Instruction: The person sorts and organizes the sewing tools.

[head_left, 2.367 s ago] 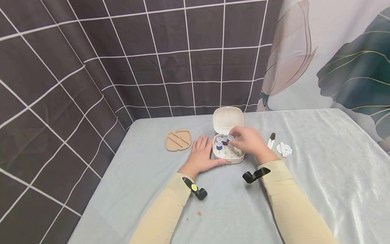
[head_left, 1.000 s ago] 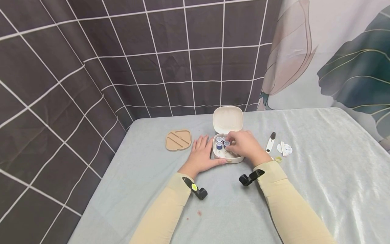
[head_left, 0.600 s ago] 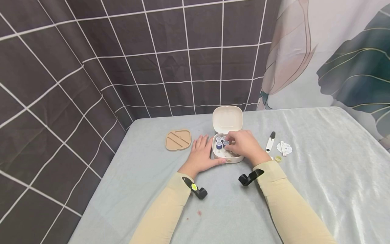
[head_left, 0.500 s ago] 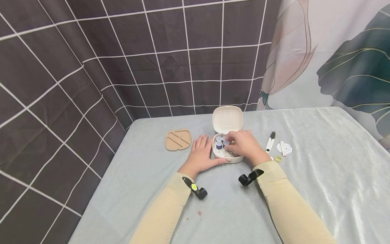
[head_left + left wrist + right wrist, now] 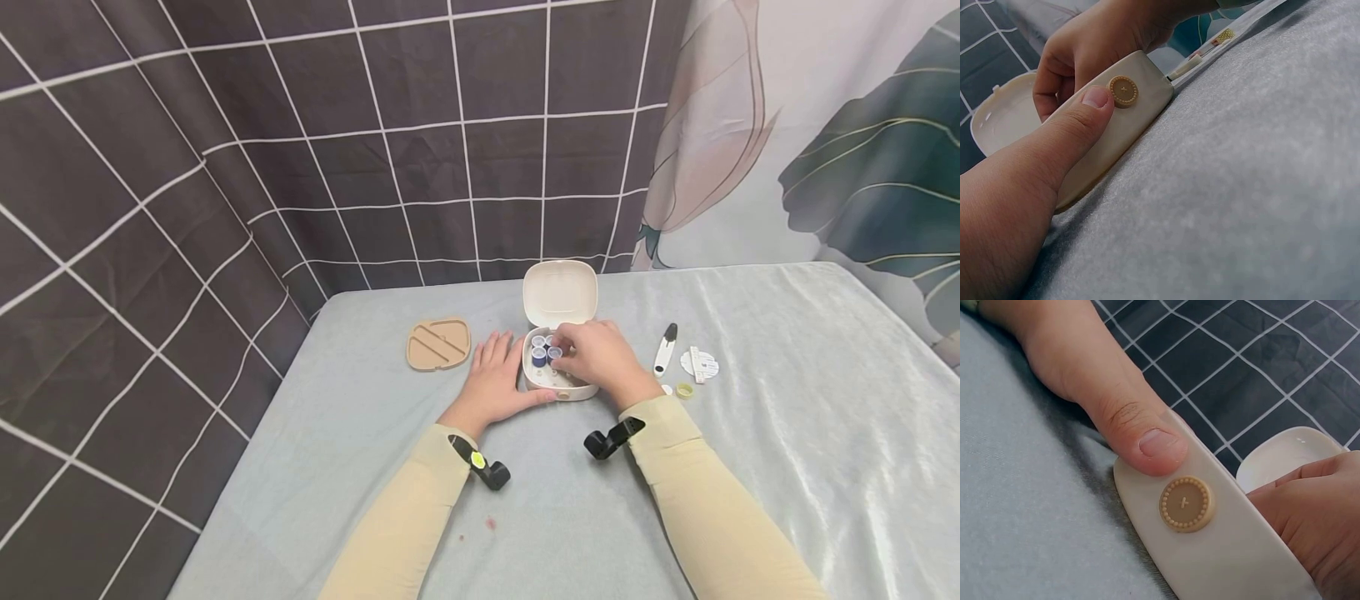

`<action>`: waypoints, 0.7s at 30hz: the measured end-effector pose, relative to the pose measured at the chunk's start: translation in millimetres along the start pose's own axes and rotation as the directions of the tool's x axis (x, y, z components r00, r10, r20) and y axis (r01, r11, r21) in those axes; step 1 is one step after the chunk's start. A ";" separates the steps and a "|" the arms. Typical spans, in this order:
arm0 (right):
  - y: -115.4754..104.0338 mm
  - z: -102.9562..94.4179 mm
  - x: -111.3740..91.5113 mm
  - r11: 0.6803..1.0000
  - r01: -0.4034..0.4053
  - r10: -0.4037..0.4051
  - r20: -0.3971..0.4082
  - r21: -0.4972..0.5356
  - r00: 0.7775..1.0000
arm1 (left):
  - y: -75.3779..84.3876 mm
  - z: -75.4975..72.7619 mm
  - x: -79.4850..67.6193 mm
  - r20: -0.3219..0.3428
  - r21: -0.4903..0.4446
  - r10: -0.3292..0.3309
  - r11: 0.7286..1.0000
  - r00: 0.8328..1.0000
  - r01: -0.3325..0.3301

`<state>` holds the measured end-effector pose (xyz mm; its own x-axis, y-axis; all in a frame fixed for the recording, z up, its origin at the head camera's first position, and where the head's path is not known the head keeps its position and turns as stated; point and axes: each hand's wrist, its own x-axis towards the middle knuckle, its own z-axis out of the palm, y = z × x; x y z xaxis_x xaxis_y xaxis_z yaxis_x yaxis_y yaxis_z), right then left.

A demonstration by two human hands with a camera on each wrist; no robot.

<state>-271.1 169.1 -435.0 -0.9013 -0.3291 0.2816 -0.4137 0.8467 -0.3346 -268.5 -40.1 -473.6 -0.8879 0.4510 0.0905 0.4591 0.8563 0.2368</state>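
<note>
A white sewing box (image 5: 538,388) stands with its lid (image 5: 561,293) raised at the back; several spools of thread are inside. My right hand (image 5: 600,357) reaches in from the right and pinches a blue thread spool (image 5: 554,355) between thumb and finger. Left of it sits another blue spool (image 5: 538,358), with more spools behind. My left hand (image 5: 497,385) lies along the box's left side, fingers straight and spread. Its thumb (image 5: 1079,125) presses the front wall beside a tan button-shaped catch (image 5: 1186,504). In both wrist views the spools are hidden.
To the left lies a tan tray (image 5: 438,344) with grooves. On the right are a white tool with a black tip (image 5: 665,350), a white disc with a strip across it (image 5: 705,367) and a small yellow-green ring (image 5: 684,391). A grey cloth (image 5: 810,467) covers the table.
Since the oldest frame, my right hand has brought the pinched spool forward and left, next to the front-left spool. Lately it has shifted only slightly left. The left hand has stayed in place.
</note>
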 end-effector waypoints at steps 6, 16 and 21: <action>0.6 0.5 0.3 1.000 0.006 -0.006 -0.008 -0.004 1.000 | -0.3 0.9 1.0 0.009 0.007 -0.008 1.000 1.000 0.008; 2.4 0.1 0.6 1.000 0.019 -0.019 0.006 0.018 1.000 | -0.5 -0.6 0.1 0.010 0.002 -0.004 1.000 1.000 0.004; 4.4 0.2 0.5 0.999 0.028 -0.028 0.009 0.039 1.000 | -0.5 -1.0 0.1 0.010 0.002 -0.002 1.000 1.000 0.002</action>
<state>-273.4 172.6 -436.5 -0.8905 -0.3563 0.2828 -0.4430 0.8206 -0.3611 -268.8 -40.7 -472.7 -0.8884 0.4520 0.0799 0.4575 0.8575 0.2353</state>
